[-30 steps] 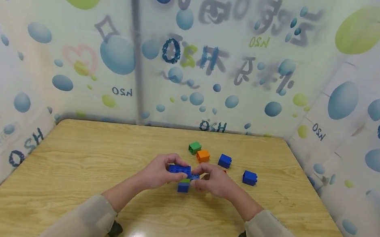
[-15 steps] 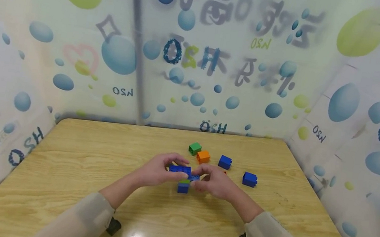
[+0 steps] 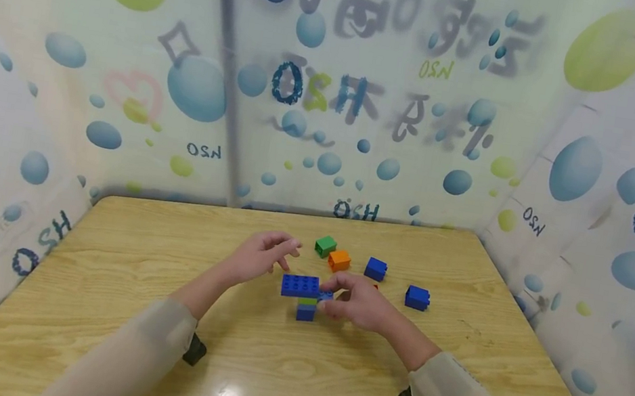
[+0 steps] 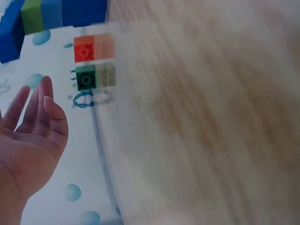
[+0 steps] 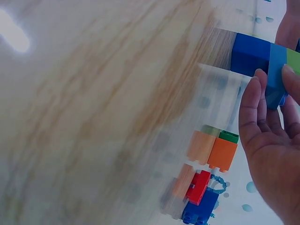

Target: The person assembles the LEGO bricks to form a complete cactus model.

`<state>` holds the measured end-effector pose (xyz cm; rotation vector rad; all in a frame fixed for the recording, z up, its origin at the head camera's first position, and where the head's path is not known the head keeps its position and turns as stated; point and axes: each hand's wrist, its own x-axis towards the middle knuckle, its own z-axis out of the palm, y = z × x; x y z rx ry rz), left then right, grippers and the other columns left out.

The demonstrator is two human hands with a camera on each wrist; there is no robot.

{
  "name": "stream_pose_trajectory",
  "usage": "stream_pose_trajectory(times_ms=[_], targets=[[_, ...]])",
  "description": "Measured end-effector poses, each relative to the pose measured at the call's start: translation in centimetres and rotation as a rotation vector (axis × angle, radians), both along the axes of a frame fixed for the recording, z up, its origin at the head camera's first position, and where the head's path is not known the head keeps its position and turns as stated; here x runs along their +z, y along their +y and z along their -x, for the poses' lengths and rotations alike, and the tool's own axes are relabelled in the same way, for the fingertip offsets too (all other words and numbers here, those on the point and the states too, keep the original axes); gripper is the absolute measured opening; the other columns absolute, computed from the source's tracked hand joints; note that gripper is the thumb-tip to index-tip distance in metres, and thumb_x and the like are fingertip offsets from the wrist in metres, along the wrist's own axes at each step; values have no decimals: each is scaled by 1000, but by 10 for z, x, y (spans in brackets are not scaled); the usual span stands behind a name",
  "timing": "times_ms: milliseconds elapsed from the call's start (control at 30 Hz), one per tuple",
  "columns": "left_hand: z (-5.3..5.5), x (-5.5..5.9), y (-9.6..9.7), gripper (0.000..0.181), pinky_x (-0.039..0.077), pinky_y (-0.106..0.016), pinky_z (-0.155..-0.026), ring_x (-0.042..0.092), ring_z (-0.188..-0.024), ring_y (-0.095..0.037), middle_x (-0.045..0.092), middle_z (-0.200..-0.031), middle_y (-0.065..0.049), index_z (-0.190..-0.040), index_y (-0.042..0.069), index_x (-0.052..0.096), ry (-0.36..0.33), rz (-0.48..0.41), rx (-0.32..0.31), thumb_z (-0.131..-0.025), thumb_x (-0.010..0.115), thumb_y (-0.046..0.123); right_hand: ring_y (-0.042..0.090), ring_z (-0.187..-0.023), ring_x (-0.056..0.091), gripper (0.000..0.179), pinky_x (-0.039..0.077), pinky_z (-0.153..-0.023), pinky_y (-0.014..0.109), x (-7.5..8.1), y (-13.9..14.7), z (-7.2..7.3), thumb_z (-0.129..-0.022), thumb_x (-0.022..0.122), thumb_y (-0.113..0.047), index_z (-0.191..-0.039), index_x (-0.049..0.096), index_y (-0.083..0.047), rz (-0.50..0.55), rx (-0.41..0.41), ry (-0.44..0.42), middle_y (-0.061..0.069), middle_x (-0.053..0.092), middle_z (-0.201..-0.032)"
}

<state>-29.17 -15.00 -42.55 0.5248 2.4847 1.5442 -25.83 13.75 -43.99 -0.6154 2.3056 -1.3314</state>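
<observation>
A small stack of toy building bricks stands on the table in front of me. At its bottom is a dark blue brick (image 5: 251, 54), with a lighter blue brick (image 5: 276, 75) above it. Over that sits a lime green brick (image 3: 307, 301), and a long dark blue brick (image 3: 300, 285) with studs lies across the top, overhanging to the left. My right hand (image 3: 360, 303) pinches the lighter blue brick between thumb and fingers. Apart from the stack, behind and left of it, my left hand (image 3: 262, 257) holds nothing, its fingers loosely extended.
Behind the stack lie a green brick (image 3: 325, 247) and an orange brick (image 3: 339, 261). Two blue bricks, one nearer (image 3: 417, 298) and one farther (image 3: 376, 269), are to the right. A red brick (image 5: 198, 187) is mostly hidden by my right hand in the head view. Printed curtains surround the wooden table (image 3: 153, 310).
My left hand has let go of the long dark blue brick and moved up and to the left, away from the stack. The right hand has stayed in place on the lighter blue brick.
</observation>
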Motion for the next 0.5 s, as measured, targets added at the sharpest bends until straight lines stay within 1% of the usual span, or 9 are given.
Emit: stream_pose_trajectory(times_ms=[100, 267, 333, 400, 500], targets=[[13, -2, -1, 48, 60, -41, -81, 74, -99, -22, 74, -136, -19, -142, 10, 70, 6, 51, 12, -114, 57, 48, 19, -91, 75, 28, 68, -87, 37, 0, 0, 0, -105, 77, -20, -128, 70, -5, -1, -2, -3, 16, 69, -131], [32, -7, 3, 47, 60, -35, -83, 75, -104, -26, 74, -134, -14, -145, 9, 68, 25, 139, 5, -113, 61, 43, 21, -92, 76, 28, 68, -87, 37, 1, 0, 0, -105, 76, -19, -128, 69, -4, 9, 7, -5, 16, 68, -131], [37, -8, 6, 46, 61, -37, -88, 75, -105, -28, 74, -132, -11, -145, 11, 68, 26, 167, -1, -113, 62, 43, 22, -93, 76, 28, 67, -87, 37, 1, 1, -1, -106, 76, -19, -128, 69, -4, 15, 14, -2, 17, 68, -131], [44, -13, 9, 43, 62, -40, -95, 74, -106, -27, 74, -132, -8, -144, 13, 69, 38, 201, -8, -112, 63, 42, 23, -94, 77, 28, 67, -88, 38, 2, 1, -1, -106, 75, -19, -128, 69, -4, 18, 22, 1, 17, 67, -132], [53, -20, 14, 39, 60, -47, -106, 71, -113, -27, 73, -135, -7, -142, 16, 70, 51, 231, -19, -112, 64, 41, 23, -96, 77, 28, 67, -89, 38, 1, 2, 0, -106, 75, -19, -129, 68, -4, 20, 28, 2, 17, 67, -132]])
